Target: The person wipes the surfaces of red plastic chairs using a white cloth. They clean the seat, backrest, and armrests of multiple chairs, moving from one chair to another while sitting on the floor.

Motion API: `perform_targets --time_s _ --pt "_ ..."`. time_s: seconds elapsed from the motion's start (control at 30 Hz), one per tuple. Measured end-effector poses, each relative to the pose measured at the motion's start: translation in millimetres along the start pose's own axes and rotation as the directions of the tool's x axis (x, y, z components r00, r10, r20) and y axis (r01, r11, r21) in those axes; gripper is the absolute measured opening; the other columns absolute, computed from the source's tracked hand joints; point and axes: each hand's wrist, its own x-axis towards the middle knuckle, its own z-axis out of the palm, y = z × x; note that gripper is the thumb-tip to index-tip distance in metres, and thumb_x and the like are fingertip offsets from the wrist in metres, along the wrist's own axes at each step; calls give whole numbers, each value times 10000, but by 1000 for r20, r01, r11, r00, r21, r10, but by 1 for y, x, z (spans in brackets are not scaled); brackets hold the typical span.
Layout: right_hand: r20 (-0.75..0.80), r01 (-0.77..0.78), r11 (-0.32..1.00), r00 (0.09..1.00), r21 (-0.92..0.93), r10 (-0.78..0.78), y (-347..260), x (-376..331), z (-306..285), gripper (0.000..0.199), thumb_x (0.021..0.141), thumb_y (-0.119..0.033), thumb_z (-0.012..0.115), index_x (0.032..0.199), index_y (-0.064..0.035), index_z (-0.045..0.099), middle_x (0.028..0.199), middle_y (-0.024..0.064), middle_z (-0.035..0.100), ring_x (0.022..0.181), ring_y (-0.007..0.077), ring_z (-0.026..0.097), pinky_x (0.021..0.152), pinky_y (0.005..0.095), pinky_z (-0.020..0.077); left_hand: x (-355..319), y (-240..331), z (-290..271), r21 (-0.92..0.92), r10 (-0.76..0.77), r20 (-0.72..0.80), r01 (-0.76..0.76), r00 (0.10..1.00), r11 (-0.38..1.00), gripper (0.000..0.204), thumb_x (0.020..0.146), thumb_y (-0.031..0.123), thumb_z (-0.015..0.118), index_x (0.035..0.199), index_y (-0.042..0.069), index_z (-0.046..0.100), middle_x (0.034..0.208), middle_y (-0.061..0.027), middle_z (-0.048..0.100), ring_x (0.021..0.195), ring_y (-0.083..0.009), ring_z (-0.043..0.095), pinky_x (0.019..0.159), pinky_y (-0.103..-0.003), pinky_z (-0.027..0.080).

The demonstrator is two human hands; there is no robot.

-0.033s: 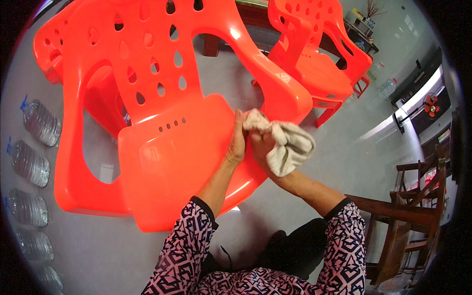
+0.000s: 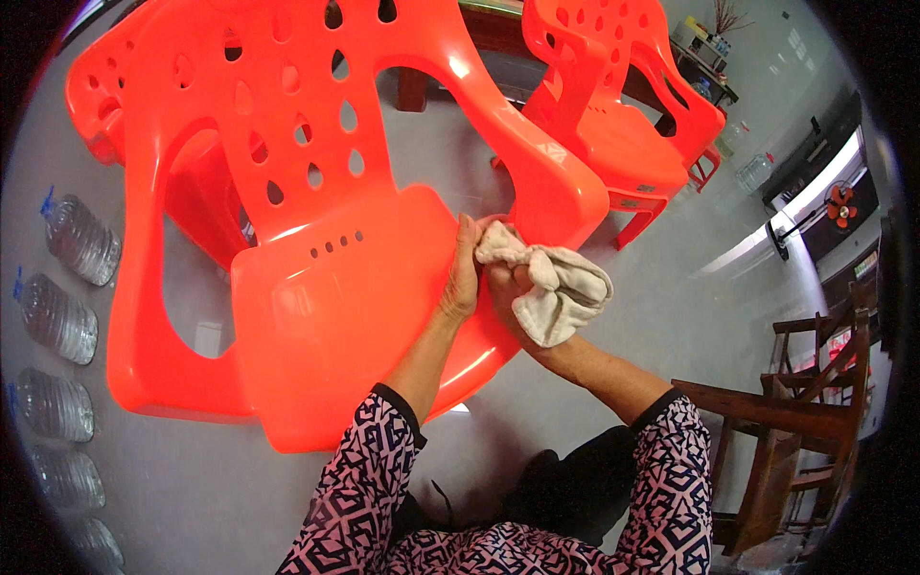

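Note:
A big orange-red plastic armchair [image 2: 316, 326] stands in front of me, with holes in its back and seat. My left hand [image 2: 463, 278] lies flat against the right edge of the seat, fingers straight and pointing away from me. Right beside it, my right hand [image 2: 506, 287] is closed around a crumpled off-white cloth [image 2: 556, 283], pressing it to the seat's right rim under the armrest. The two hands touch each other. Both forearms wear sleeves with a pink, black and white pattern.
A second orange chair [image 2: 613, 125] stands behind at the right, and another [image 2: 105, 105] sits partly hidden at the back left. Several large clear water bottles [image 2: 81, 240] line the left side on the grey floor. A dark wooden chair [image 2: 795, 422] stands at the right.

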Motion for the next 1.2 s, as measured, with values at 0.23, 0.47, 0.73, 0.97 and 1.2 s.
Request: perform_targets --time_s 0.23,0.47,0.73,0.97,1.2 --pt "444 497 852 808 -164 -387 -16 20 -82 220 723 -171 607 919 -79 642 828 23 545 810 209 542 638 372 429 3 -7 -27 296 76 82 -97 994 950 699 953 598 385 1288 -7 488 1150 -74 575 1070 -163 522 988 -316 390" --pt "-514 -43 967 852 -250 -95 14 85 -99 410 794 -19 696 1178 2 555 1096 136 576 1009 297 504 883 384 401 -7 3 5 300 -17 90 -11 996 954 504 990 408 443 1250 -21 496 1075 -21 528 1027 -118 465 968 -282 359" --pt "-339 -346 549 510 761 791 15 -16 6 444 934 -245 550 1276 27 476 1170 168 542 1060 306 506 931 405 392 -17 14 16 303 23 71 -43 997 952 426 980 292 504 1293 7 455 1239 -58 534 1148 -134 490 1012 -300 367" --pt "404 -650 268 690 711 601 51 -30 -30 402 955 -264 418 1153 44 584 973 122 668 903 193 607 825 322 467 -11 10 1 363 74 74 -96 995 927 413 972 269 527 1295 20 458 1242 -55 534 1137 -126 493 1010 -298 371" --pt "204 -383 121 702 916 682 38 50 -89 334 950 -238 482 1180 -16 580 975 23 629 837 133 554 759 294 456 -18 19 7 334 33 49 -48 998 942 428 967 268 528 1304 19 439 1280 -64 512 1199 -158 462 1044 -328 346"
